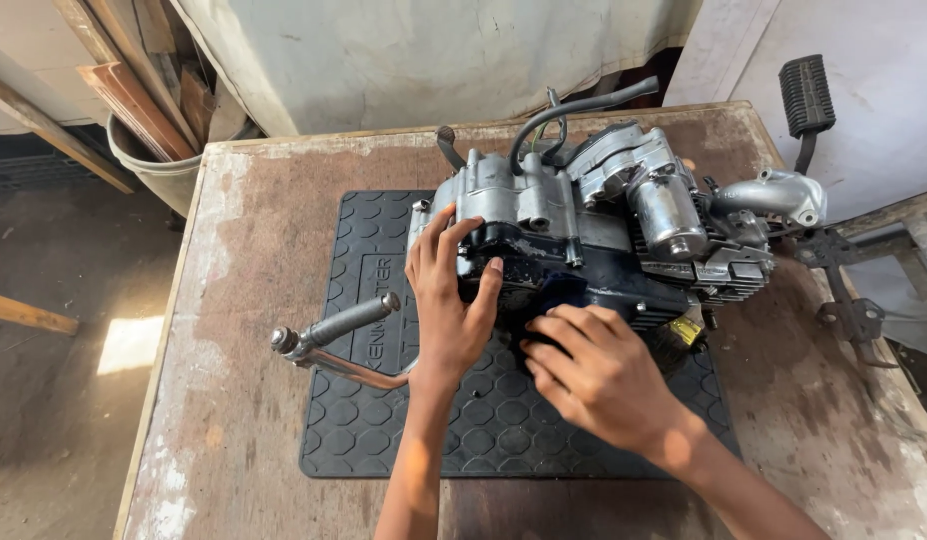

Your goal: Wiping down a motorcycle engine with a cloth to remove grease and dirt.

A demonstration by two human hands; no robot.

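Left hand (448,305) lies spread against the near left face of the engine (593,230), fingers splayed wide over the silver and dark casing, thumb hooked onto the lower edge. It closes on nothing; I read it as bracing the block, palm flat to metal.

Right hand (598,375) sits lower and to the right, fingers bent and bunched around a dark blue cloth (561,295) that is pressed against the underside of the casing. I log this hand as closed on the cloth, knuckles toward the camera.

Engine position: on the black rubber mat (383,420), which lies on the worn brown worktop (253,300). Its long axis runs left to right across the view, slightly raised toward the right end where the cylinder fins and the silver intake elbow (778,195) sit. The block lies directly ahead of both hands, away from my viewpoint. The left hand is nearer the crankcase end; the right is nearer the middle.

A kick lever (338,335) projects from the engine's left side toward the mat's edge, just left of the left wrist, not touched.

A bucket (158,170) with wooden strips stands beyond the worktop's far left corner.
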